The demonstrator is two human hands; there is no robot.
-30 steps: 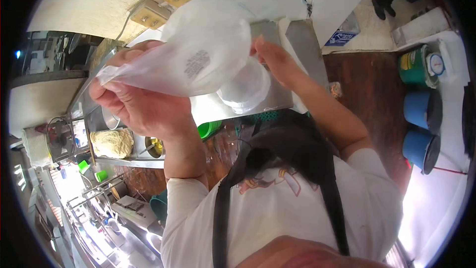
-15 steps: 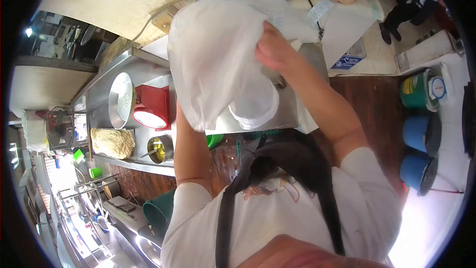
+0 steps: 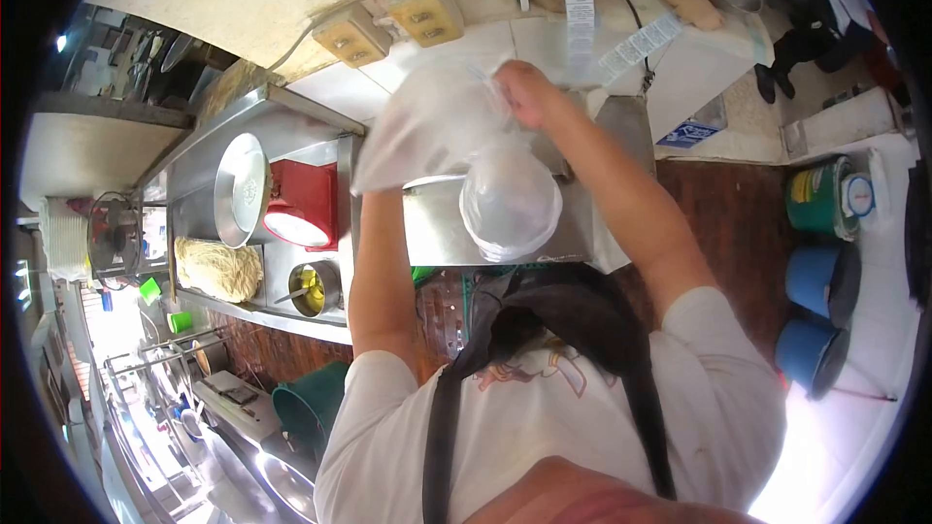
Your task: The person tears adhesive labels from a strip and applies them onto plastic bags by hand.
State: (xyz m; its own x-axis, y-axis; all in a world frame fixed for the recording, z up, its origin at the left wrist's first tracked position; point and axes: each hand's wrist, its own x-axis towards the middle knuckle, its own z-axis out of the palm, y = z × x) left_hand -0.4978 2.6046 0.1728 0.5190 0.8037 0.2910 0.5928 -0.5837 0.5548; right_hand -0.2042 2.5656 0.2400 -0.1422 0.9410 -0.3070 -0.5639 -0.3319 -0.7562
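A thin, translucent white plastic bag [image 3: 427, 121] is held up above the steel counter [image 3: 432, 223]. My right hand [image 3: 524, 92] is closed on the bag's upper right edge. My left forearm [image 3: 382, 262] reaches up behind the bag, which covers the left hand, so its fingers are hidden. Below my right hand, over the counter's front part, is a round white bundle [image 3: 510, 204] that looks wrapped in clear plastic; its contents cannot be made out.
At left on a steel shelf are a red scale [image 3: 303, 204], its round metal pan [image 3: 241, 189], a heap of pale noodles [image 3: 218, 270] and a metal pot [image 3: 316, 288]. Printed paper strips [image 3: 641, 47] lie behind. Blue buckets [image 3: 815, 272] stand far right.
The bag has sagged and shrunk in outline, uncovering the wall outlets and more of the round bundle. My right hand has stayed closed on its edge.
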